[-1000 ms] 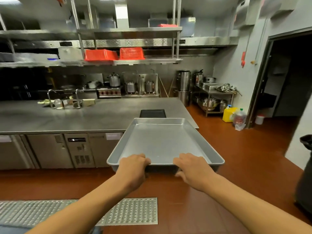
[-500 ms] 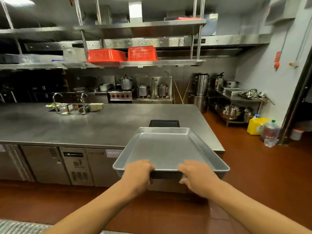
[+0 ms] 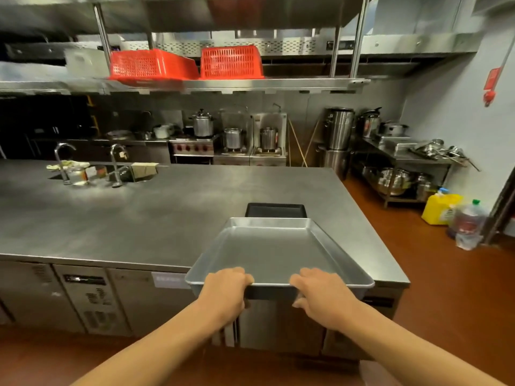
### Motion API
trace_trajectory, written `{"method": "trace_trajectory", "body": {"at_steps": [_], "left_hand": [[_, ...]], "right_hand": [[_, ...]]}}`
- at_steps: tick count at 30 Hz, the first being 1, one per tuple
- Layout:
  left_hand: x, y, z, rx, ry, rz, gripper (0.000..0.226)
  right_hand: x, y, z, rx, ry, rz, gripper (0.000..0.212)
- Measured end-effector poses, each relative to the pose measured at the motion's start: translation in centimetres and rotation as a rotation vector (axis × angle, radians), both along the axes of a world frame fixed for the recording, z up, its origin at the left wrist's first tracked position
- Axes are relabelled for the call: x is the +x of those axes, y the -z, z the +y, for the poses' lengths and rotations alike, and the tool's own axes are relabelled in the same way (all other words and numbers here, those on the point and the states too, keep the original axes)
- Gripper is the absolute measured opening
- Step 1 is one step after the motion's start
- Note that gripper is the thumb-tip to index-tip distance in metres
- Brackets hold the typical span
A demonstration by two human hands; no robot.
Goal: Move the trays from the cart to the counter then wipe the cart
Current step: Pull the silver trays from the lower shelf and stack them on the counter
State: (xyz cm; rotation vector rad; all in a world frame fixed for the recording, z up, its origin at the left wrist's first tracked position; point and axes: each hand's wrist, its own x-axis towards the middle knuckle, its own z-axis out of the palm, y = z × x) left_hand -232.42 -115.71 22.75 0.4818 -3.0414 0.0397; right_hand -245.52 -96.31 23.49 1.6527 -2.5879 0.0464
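We have closed on the counter (image 3: 172, 213) — the tray (image 3: 274, 250) our left hand (image 3: 225, 292) and right hand (image 3: 323, 295) grip by its near rim now hangs over it, ready to set down.

Brushed, matt steel counter (image 3: 156, 218). On it a dull, smooth aluminium tray (image 3: 274, 252) over a black, seemingly plastic tray (image 3: 276, 210). Above the counter, two red perforated plastic baskets (image 3: 231, 62). Right of it, glossy red-brown floor (image 3: 446, 288).
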Motion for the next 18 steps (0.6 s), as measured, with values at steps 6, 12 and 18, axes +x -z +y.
{"method": "trace_trajectory", "body": {"at_steps": [6,12,18], "left_hand": [[-8.5,0.5,-8.0,0.034,0.043,-0.007,0.019],[-16.0,1.1,-13.3,0.045,0.058,-0.038,0.017],[-22.8,2.0,-16.2,0.095,0.051,-0.07,0.026]], "right_hand": [[-7.8,0.8,-7.6,0.015,0.048,-0.039,0.023],[-14.9,1.9,-12.8,0.002,0.075,-0.068,0.026],[-21.9,3.3,-15.9,0.018,0.066,-0.072,0.025]]}}
